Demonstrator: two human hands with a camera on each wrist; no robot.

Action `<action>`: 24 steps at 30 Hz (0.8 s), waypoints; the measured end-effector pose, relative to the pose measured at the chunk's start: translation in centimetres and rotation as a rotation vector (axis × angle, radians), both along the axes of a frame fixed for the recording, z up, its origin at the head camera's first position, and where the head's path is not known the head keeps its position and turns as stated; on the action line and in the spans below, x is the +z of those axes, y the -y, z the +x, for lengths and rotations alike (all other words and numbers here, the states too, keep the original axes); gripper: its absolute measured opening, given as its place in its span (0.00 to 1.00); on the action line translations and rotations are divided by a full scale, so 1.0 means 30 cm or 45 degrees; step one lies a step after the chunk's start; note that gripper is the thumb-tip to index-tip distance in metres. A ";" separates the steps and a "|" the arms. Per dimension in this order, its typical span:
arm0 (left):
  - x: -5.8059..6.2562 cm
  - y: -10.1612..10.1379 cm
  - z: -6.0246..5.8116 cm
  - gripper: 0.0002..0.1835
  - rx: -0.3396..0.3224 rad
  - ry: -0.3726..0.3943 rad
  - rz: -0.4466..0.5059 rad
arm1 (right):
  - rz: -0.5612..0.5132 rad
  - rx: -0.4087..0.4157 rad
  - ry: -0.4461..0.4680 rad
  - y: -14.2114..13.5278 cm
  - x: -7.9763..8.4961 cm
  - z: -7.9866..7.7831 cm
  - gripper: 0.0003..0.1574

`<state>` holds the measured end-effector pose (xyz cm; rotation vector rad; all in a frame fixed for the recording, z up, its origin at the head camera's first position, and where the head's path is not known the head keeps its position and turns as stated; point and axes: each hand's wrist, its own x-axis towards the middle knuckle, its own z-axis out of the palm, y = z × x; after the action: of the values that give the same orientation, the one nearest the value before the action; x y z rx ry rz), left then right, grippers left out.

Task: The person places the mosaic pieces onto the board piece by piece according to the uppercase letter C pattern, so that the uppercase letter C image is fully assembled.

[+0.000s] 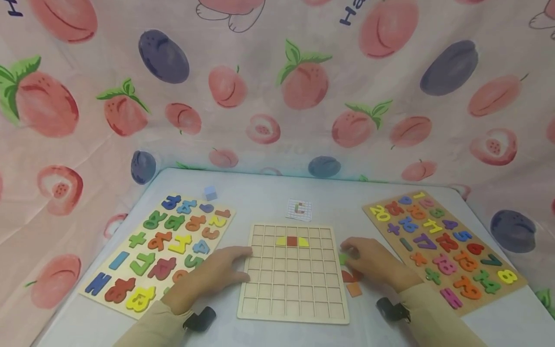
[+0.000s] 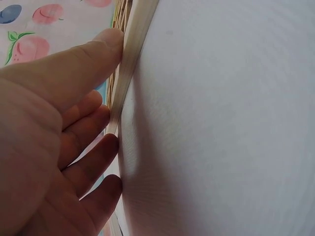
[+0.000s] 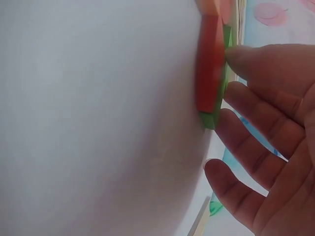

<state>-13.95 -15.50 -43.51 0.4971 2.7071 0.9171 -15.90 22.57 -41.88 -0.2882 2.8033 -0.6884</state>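
A wooden grid board point(image 1: 291, 278) lies in the middle of the table. Along its top it bears a red square point(image 1: 292, 241) between two yellow curved pieces point(image 1: 281, 241). My left hand point(image 1: 220, 270) is at the board's left edge, its thumb and fingertips touching the rim in the left wrist view. Beyond the right edge, my right hand point(image 1: 368, 261) has thumb and index finger at a green piece point(image 1: 343, 259), touching it with a gap between the tips. Nearby lie a red curved piece point(image 1: 347, 276) and an orange square point(image 1: 354, 289).
A small pattern card point(image 1: 299, 209) lies behind the board. Number puzzle boards stand on both sides, one at left point(image 1: 125, 246) and one at right point(image 1: 409, 258). A blue cube point(image 1: 210, 193) sits at the back left. Fruit-printed cloth point(image 1: 269, 62) hangs behind the table.
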 end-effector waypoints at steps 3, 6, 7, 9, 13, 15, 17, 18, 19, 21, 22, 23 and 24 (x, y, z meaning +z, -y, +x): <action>0.000 0.000 -0.001 0.31 0.005 0.016 0.012 | 0.017 0.003 -0.011 0.003 -0.002 -0.009 0.22; 0.003 -0.002 0.000 0.31 0.014 0.028 0.019 | 0.021 0.007 -0.014 0.002 -0.006 -0.022 0.21; 0.004 -0.003 0.001 0.31 0.014 0.026 0.016 | 0.023 0.007 -0.015 0.001 -0.007 -0.025 0.20; 0.005 -0.003 0.000 0.31 0.013 0.019 0.013 | 0.025 0.000 -0.015 0.000 -0.010 -0.032 0.20; 0.003 -0.001 -0.002 0.31 0.006 0.018 -0.004 | 0.032 -0.028 -0.004 0.004 -0.012 -0.039 0.19; 0.003 0.000 -0.002 0.31 0.005 0.023 -0.009 | 0.039 -0.037 -0.009 0.006 -0.014 -0.042 0.18; 0.003 0.001 -0.003 0.31 0.001 0.016 -0.015 | 0.048 -0.040 -0.016 0.008 -0.014 -0.046 0.17; 0.003 0.000 -0.003 0.31 0.000 0.008 -0.016 | 0.054 -0.042 -0.025 0.008 -0.014 -0.048 0.17; 0.002 0.000 -0.004 0.31 -0.001 0.001 -0.016 | 0.056 -0.043 -0.028 0.008 -0.015 -0.049 0.17; 0.001 0.000 -0.003 0.31 -0.002 -0.007 -0.016 | 0.060 -0.043 -0.040 0.009 -0.015 -0.051 0.17; 0.002 0.000 -0.003 0.31 -0.002 -0.011 -0.013 | 0.059 -0.044 -0.041 0.009 -0.014 -0.052 0.17; 0.002 0.000 -0.003 0.31 -0.001 -0.012 -0.011 | 0.060 -0.044 -0.045 0.008 -0.015 -0.052 0.17; 0.001 0.000 -0.003 0.31 -0.001 -0.013 -0.011 | 0.060 -0.044 -0.040 0.008 -0.016 -0.053 0.18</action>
<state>-14.03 -15.50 -43.49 0.5026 2.7187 0.9044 -17.48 22.32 -42.35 -0.2442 2.8563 -0.6295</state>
